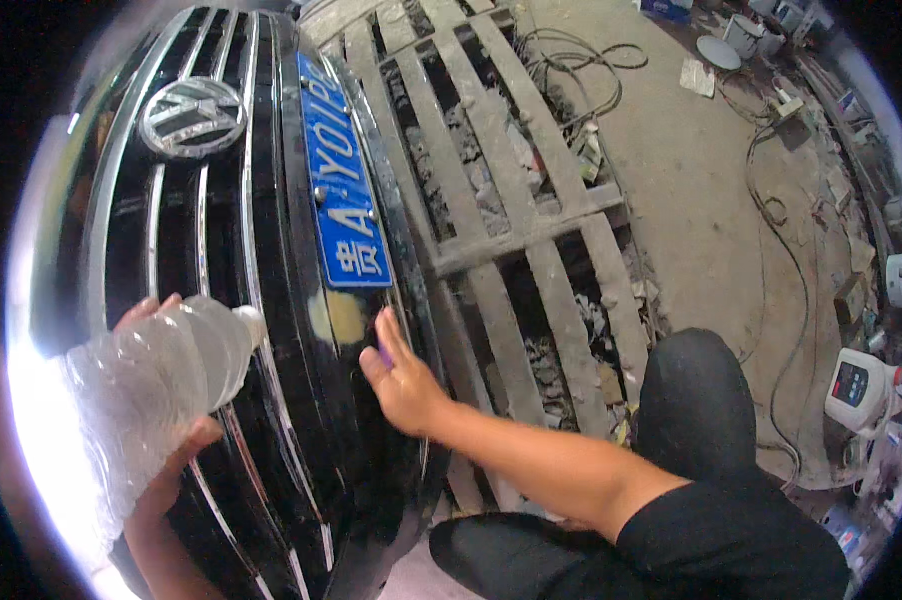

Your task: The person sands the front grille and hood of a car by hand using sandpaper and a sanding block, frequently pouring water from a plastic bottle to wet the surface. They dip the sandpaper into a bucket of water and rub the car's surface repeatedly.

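A person's left hand grips a clear plastic bottle below and left of the blue license plate, in front of a black grille. The right hand — fingers straight and close together — is at the bumper just below the plate, beside a pale yellow patch; whether it holds anything cannot be told. Grey slatted panels lie right of the plate.

On the black car, you are facing a blue plate with large white characters toward eleven o'clock and a round chrome emblem with joined letters at ten; past three, a white jug's label is looking unreadably small.
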`<move>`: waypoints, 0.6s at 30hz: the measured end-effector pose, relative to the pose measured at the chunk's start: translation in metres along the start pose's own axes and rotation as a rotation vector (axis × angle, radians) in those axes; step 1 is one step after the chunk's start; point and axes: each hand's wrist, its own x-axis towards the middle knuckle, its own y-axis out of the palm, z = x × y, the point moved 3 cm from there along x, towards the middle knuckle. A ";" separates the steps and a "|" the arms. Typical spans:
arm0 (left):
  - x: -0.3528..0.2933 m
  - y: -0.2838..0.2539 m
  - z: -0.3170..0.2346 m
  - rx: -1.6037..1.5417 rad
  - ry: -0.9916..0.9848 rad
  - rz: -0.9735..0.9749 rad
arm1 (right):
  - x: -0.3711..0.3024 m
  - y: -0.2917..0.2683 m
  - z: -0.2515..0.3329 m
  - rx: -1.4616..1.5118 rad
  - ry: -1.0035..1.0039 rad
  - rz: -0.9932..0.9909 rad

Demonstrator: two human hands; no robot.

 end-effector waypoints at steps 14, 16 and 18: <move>-0.008 0.000 -0.004 0.010 0.030 -0.010 | 0.002 0.009 0.017 -0.018 -0.126 -0.066; -0.009 -0.002 -0.006 0.021 0.020 -0.011 | -0.009 0.014 0.016 -0.031 -0.167 -0.053; -0.008 -0.001 -0.005 0.046 0.000 -0.010 | -0.045 0.024 0.003 -0.031 -0.243 -0.040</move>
